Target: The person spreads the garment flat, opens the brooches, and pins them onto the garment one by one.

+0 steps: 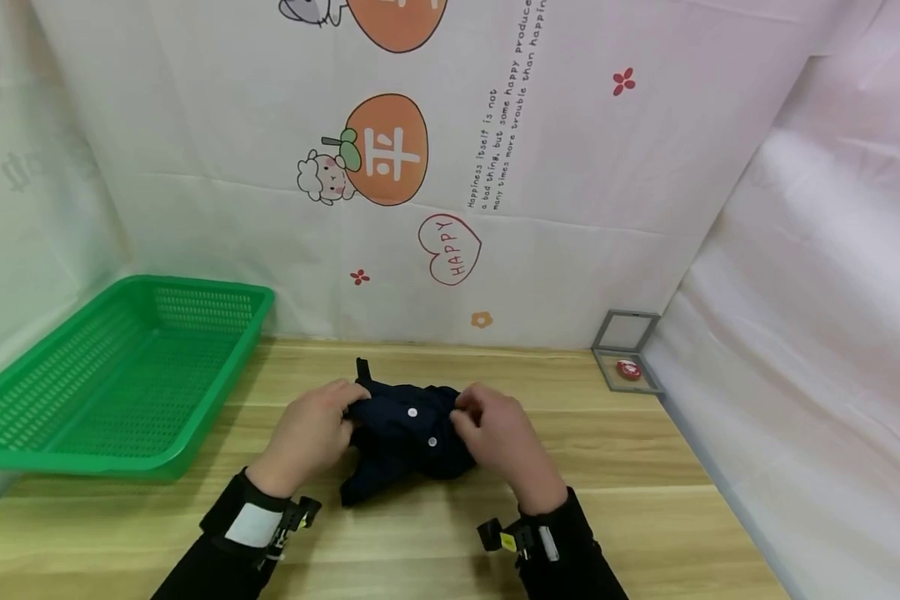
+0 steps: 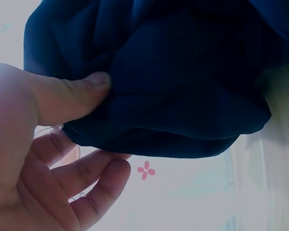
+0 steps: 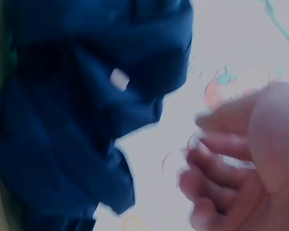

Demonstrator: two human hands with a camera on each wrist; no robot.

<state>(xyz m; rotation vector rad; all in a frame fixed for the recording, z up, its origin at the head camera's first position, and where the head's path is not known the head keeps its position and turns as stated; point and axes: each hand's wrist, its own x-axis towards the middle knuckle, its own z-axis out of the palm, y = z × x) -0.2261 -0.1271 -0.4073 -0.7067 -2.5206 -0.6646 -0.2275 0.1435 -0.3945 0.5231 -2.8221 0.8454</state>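
Note:
A small, crumpled navy garment [image 1: 397, 425] with white buttons lies on the table in the head view, a narrow strap-like piece sticking up at its far left. My left hand [image 1: 312, 433] holds its left side. In the left wrist view the thumb [image 2: 89, 91] presses on the cloth [image 2: 173, 91], and the other fingers lie behind and below its edge. At the garment's right side is my right hand [image 1: 501, 437]. The right wrist view, somewhat blurred, shows its fingers [image 3: 216, 168] loosely bent, with a gap between them and the cloth [image 3: 62, 130] and nothing held.
A green plastic basket [image 1: 213, 392] stands on the left of the wood-grain table [image 1: 615, 533]. At the back right, a small case with its lid up [image 1: 603, 369] holds a red and white item [image 1: 628, 369]. White printed cloth [image 1: 570, 250] hangs behind and at both sides.

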